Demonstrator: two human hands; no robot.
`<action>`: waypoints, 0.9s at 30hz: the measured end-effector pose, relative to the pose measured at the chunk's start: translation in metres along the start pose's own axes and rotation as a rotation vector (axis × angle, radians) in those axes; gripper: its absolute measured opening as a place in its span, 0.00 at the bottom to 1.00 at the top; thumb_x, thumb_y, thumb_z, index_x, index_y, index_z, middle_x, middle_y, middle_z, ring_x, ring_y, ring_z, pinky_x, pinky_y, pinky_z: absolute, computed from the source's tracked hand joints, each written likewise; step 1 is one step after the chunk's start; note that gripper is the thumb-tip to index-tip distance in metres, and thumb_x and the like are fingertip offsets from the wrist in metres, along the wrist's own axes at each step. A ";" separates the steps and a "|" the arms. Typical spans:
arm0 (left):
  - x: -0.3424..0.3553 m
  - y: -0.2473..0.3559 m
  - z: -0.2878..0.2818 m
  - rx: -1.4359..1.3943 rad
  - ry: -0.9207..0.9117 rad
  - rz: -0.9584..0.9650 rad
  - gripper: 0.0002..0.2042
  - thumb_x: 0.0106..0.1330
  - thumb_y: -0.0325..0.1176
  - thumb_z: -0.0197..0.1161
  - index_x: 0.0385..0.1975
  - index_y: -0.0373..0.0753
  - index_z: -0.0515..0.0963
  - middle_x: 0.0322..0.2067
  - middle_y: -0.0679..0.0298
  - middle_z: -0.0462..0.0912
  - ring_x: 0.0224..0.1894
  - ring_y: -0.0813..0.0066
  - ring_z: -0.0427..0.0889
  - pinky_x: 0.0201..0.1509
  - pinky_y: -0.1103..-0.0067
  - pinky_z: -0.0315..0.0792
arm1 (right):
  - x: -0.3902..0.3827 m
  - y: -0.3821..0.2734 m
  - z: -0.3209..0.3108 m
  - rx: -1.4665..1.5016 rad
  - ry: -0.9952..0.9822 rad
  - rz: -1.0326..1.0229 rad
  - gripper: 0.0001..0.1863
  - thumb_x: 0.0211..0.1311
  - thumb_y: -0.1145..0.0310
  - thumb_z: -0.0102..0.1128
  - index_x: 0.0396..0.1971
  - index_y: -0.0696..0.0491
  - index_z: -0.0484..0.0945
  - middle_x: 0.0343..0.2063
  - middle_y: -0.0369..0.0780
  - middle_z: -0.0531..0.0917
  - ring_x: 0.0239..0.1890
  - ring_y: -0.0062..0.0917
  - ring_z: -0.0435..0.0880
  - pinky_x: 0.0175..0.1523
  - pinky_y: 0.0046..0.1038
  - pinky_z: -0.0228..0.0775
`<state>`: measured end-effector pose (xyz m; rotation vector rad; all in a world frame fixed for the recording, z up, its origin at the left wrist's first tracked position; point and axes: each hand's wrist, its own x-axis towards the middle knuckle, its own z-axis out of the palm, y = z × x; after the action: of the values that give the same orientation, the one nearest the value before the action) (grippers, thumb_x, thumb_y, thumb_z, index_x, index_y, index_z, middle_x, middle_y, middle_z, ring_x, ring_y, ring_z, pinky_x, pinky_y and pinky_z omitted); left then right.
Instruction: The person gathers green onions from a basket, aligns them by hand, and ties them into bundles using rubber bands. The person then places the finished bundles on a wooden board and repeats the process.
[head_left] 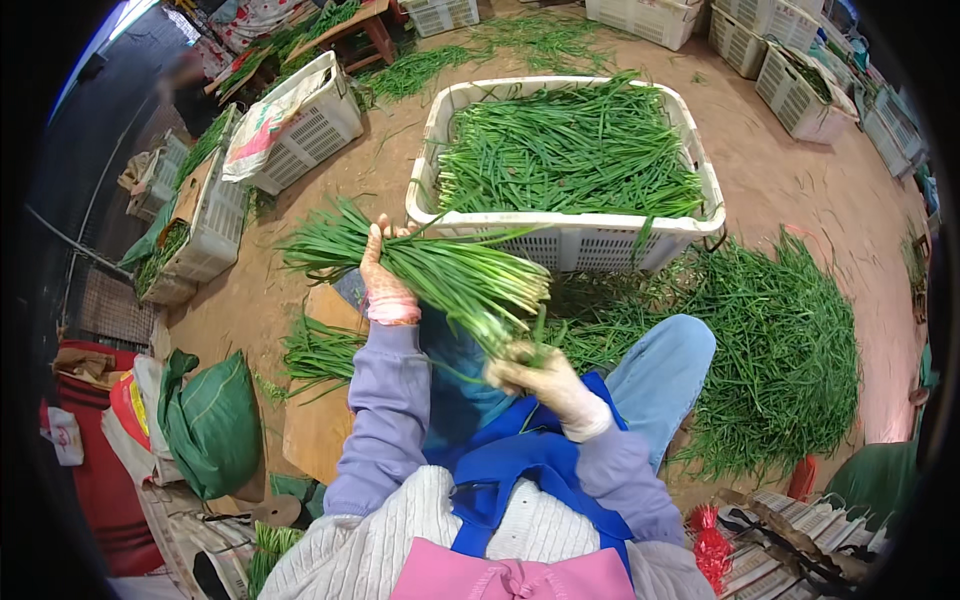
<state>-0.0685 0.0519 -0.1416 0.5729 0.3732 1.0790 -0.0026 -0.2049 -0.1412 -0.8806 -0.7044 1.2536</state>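
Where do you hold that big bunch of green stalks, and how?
Probably around the middle of the bunch, coming from the near side, as the left hand does. It's long and made of thin stalks: leafy tips fan out on the left, pale ends spread to the right, so a middle grip should balance both and leave the pale ends reachable.

Lavender sleeves (385,425), blue apron (545,462)
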 end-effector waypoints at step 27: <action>-0.022 0.035 0.014 -0.619 -0.598 -0.280 0.10 0.66 0.31 0.53 0.43 0.36 0.67 0.19 0.71 0.60 0.23 0.78 0.63 0.49 0.77 0.67 | 0.024 -0.019 -0.066 -0.076 0.616 -0.357 0.08 0.57 0.72 0.57 0.33 0.60 0.81 0.29 0.37 0.83 0.34 0.18 0.79 0.44 0.19 0.69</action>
<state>-0.0951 0.0402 -0.1090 0.2512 -0.3896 0.6558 0.0672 -0.1941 -0.1581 -1.0785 -0.3873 0.5890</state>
